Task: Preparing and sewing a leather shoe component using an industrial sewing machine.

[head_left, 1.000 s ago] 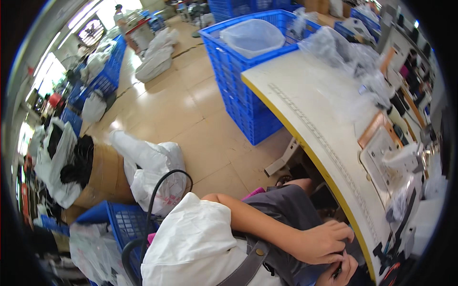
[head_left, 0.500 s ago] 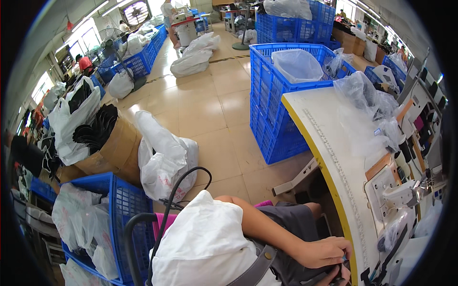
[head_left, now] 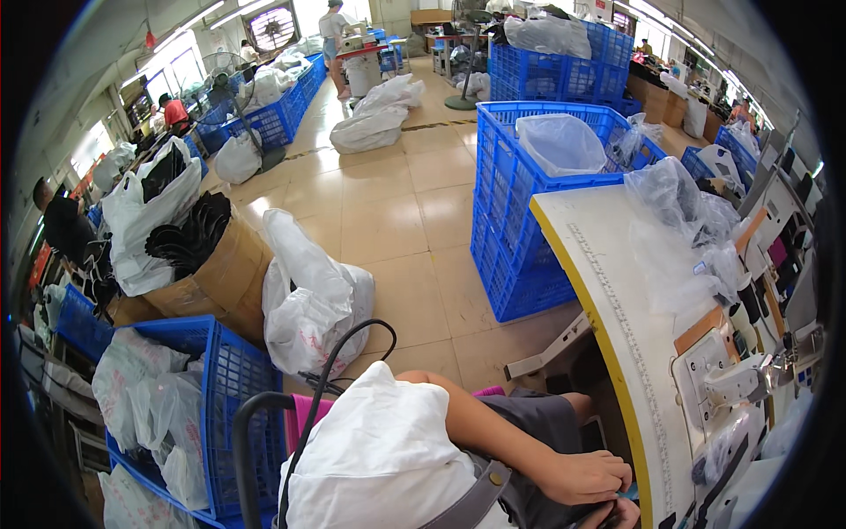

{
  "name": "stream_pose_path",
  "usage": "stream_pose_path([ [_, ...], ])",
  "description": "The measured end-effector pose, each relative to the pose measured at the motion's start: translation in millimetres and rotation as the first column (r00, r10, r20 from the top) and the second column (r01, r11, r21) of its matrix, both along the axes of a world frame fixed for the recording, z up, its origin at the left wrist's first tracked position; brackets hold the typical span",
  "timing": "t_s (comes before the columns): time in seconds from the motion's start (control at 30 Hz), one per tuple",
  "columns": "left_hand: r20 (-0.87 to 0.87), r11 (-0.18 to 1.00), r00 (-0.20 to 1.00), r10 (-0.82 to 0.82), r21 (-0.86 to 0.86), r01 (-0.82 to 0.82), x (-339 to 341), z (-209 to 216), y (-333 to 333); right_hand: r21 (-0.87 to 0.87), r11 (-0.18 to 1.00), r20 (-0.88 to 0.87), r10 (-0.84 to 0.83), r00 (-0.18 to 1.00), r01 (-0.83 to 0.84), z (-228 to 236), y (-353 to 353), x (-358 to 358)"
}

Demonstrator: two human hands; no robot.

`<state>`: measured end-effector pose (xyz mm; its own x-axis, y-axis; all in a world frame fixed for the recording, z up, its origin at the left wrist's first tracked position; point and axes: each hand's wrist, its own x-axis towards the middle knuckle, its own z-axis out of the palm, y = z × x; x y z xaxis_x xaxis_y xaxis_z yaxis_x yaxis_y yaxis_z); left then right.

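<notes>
Near the yellow edge of the white table, my left hand is curled with its fingers bent down. A small patch of teal shows under its fingertips, too little to name. Just below it my right hand is partly in view at the lower rim, its fingers curled close to the left ones. Something dark shows between the two hands over my dark grey apron. What they hold is mostly hidden.
A sewing machine stands on the white table, with clear plastic bags. Blue crates stand beyond it. At left are a blue crate, a white sack and a carton of black pieces.
The view has shifted a little, so the room sits lower and further right. My hands are slightly further from the table edge, still close together. A person at far left shows more.
</notes>
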<state>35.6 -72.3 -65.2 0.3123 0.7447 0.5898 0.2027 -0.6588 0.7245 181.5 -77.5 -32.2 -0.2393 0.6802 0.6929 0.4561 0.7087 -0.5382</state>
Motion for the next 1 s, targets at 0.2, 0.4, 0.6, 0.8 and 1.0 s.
stream_pose_path([
  [0.2, 0.039, 0.999, 0.999, -0.016, -0.045, 0.017, 0, -4, 6, -0.018, 0.999, 0.072, -0.043, 0.997, 0.044, 0, 1, 0],
  [0.4, 0.040, 0.990, 0.998, 0.054, -0.130, -0.048, 3, -5, 6, 0.035, 0.999, 0.098, -0.028, 0.995, 0.024, 0, 1, -1],
  [0.6, -0.070, 0.943, 0.988, 0.135, -0.297, -0.150, 2, -15, 13, 0.035, 0.994, 0.252, 0.087, 0.964, -0.099, -1, 2, 4],
  [0.8, 0.006, 0.848, 0.998, -0.066, -0.527, 0.059, -3, -35, 27, 0.042, 0.981, 0.361, 0.161, 0.919, -0.189, -15, 6, 13],
  [1.0, 0.013, 0.823, 0.998, -0.054, -0.566, 0.052, 1, -39, 22, 0.038, 0.985, 0.371, 0.140, 0.918, -0.166, -22, 1, 16],
])
